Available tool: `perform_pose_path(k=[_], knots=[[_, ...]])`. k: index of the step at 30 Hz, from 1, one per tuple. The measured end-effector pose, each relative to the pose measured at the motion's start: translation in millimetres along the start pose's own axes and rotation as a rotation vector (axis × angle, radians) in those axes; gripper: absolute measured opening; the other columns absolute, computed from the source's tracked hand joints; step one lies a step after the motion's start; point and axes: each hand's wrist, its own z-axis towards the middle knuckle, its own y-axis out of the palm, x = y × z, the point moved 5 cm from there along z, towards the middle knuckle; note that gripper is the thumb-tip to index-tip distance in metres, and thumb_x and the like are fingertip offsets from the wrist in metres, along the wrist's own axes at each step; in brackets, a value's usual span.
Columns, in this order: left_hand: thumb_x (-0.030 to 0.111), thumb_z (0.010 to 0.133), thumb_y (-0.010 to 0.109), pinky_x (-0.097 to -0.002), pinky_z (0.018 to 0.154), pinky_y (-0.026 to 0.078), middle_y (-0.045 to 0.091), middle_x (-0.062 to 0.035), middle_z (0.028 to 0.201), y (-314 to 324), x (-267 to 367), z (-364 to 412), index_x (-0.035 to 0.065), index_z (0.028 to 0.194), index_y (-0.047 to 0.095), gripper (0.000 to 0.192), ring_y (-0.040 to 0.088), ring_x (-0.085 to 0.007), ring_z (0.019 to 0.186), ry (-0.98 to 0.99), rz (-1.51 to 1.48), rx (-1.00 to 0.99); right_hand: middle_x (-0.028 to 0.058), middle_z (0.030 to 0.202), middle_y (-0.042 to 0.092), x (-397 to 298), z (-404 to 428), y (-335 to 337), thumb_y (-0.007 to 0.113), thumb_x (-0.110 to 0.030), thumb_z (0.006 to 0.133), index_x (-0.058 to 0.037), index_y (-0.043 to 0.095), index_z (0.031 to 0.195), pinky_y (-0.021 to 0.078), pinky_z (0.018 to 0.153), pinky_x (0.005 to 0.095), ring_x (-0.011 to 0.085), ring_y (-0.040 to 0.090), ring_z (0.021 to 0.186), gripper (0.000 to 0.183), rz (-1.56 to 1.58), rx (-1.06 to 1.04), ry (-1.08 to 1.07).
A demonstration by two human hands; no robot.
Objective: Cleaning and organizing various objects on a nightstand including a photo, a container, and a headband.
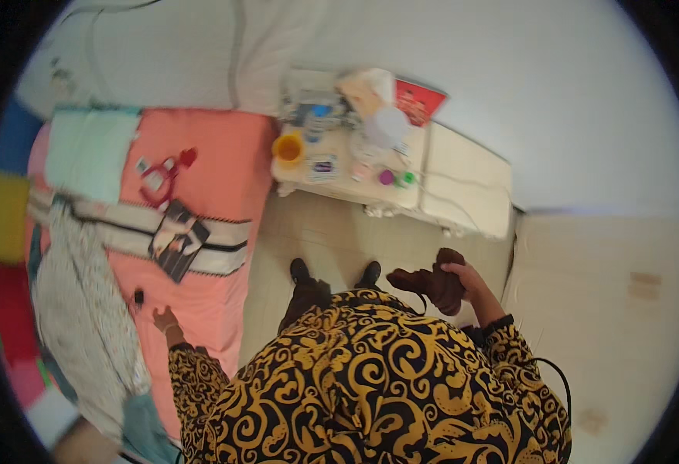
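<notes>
Over the pink bedspread at the left, my left hand is empty with its fingers apart. A small black object lies on the bed just beyond its fingertips; its kind is not clear. Bunched dark brown cloth hangs from my right hand, which grips it in front of my body on the right. Farther up the bed are a dark printed magazine or bag, whose kind I cannot tell, and a red headband-like item with a heart-shaped end.
A rumpled pale patterned quilt lies along the bed's left side, below a mint pillow. Ahead, a cream cabinet holds a yellow cup, a bottle, a purple lid and a cable. A beige panel stands at the right.
</notes>
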Motion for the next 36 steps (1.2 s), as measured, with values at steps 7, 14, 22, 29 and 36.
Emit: perform_pose_path(k=[7, 14, 22, 29, 36], knots=[[0.025, 0.076, 0.06, -0.0352, 0.073, 0.046, 0.06, -0.0163, 0.093, 230.9, 74.2, -143.0, 0.0029, 0.109, 0.051, 0.042, 0.058, -0.0254, 0.082, 0.3, 0.8, -1.095, 0.0143, 0.094, 0.054, 80.8, -68.3, -116.3, 0.062, -0.012, 0.072, 0.0007, 0.045, 0.105, 0.0508, 0.067, 0.0402, 0.0263, 0.057, 0.079, 0.04, 0.274, 0.139, -0.004], [0.02, 0.072, 0.059, -0.0327, 0.075, 0.045, 0.06, -0.0118, 0.086, 385.7, 204.8, -284.9, 0.0058, 0.099, 0.055, 0.031, 0.057, -0.0245, 0.084, 0.644, 0.803, -1.034, 0.013, 0.088, 0.06, 154.5, -92.9, -252.7, 0.061, -0.014, 0.073, -0.0014, 0.05, 0.1, 0.0504, 0.073, 0.0392, 0.0252, 0.06, 0.078, 0.031, 0.495, 0.271, 0.045], [0.023, 0.073, 0.057, -0.036, 0.073, 0.045, 0.06, -0.0134, 0.085, 496.2, 216.2, -518.0, 0.0076, 0.102, 0.055, 0.032, 0.056, -0.0288, 0.08, 0.919, 1.017, -1.455, 0.0142, 0.09, 0.057, 194.1, -76.4, -387.8, 0.057, -0.014, 0.077, -0.0014, 0.051, 0.097, 0.0474, 0.076, 0.0425, 0.0294, 0.056, 0.084, 0.025, 0.926, 0.288, 0.043], [0.023, 0.073, 0.058, -0.0329, 0.07, 0.045, 0.06, -0.0125, 0.084, 529.5, 213.7, -587.7, 0.0053, 0.103, 0.054, 0.035, 0.056, -0.0235, 0.076, 0.671, 1.026, -1.485, 0.0131, 0.093, 0.057, 138.5, -23.4, -429.9, 0.06, -0.017, 0.074, -0.0017, 0.049, 0.1, 0.0469, 0.077, 0.0428, 0.0301, 0.056, 0.086, 0.032, 0.776, 0.308, 0.143], [0.024, 0.072, 0.058, -0.0317, 0.069, 0.045, 0.061, -0.0115, 0.08, 592.2, 179.0, -549.0, 0.0052, 0.101, 0.056, 0.034, 0.057, -0.0225, 0.073, 0.264, 0.877, -1.377, 0.0108, 0.087, 0.058, 77.9, 34.9, -432.1, 0.06, -0.015, 0.074, -0.0018, 0.05, 0.098, 0.0493, 0.069, 0.0396, 0.0272, 0.058, 0.076, 0.029, 0.681, 0.272, 0.132]])
